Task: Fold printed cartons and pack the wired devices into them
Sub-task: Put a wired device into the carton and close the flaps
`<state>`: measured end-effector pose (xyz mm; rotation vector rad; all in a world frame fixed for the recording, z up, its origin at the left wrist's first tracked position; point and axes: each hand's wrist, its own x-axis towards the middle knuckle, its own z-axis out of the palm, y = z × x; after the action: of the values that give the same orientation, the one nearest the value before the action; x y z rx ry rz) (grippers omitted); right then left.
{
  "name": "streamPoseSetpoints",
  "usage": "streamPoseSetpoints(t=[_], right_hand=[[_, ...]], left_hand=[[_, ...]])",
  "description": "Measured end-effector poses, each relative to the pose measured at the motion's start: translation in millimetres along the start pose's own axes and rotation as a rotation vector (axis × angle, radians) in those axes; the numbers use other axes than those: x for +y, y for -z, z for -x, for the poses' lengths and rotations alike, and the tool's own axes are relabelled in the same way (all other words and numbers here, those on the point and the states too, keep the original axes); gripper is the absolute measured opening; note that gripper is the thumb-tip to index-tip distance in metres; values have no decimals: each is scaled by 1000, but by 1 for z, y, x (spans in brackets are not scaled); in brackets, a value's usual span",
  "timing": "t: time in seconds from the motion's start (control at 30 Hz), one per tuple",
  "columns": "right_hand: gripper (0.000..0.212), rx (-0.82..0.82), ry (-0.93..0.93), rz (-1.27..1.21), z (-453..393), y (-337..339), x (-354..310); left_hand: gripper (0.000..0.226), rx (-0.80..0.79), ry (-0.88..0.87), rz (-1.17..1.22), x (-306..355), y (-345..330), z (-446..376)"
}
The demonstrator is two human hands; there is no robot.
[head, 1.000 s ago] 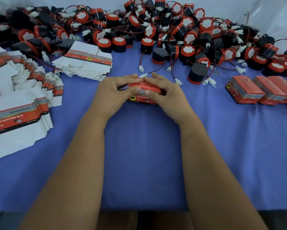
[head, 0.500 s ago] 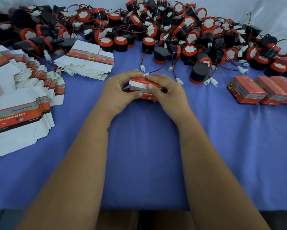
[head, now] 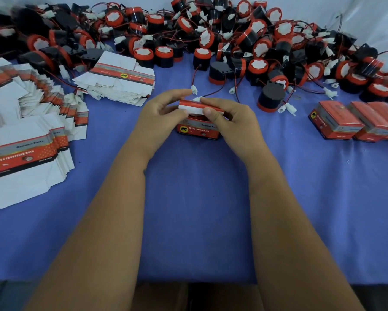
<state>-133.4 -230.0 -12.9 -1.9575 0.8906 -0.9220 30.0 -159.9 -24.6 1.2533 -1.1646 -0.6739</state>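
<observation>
Gripped a printed carton (head: 197,129) on the blue cloth (head: 195,198) with left hand (head: 160,115) and right hand (head: 231,122). Pinched its raised lid flap (head: 195,107) between curled fingers and thumbs.

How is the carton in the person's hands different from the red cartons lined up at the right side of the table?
The carton in the hands has its top flap lifted, white underside showing; the cartons at the right are shut. The left hand and right hand hold the first, while nothing touches the others. The first sits alone at the centre; the others stand side by side in a row. All share the same red print.
</observation>
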Motion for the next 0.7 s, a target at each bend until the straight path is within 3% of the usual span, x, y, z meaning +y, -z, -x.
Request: streamPoseSetpoints(t=[0.2,0.3,0.47,0.7], right_hand=[[34,-12,-24,44,-2,-2,3],[35,101,-83,63,-3,-6,5],[22,264,-95,-105,-1,-6,5],[13,247,-195,-362,-3,-4,6]], left_hand=[[34,83,17,21,-1,-2,-1],[32,94,25,11,-2,-4,-3],[33,157,10,-44,-4,-6,-4],[12,147,87,-73,-3,-8,-4]])
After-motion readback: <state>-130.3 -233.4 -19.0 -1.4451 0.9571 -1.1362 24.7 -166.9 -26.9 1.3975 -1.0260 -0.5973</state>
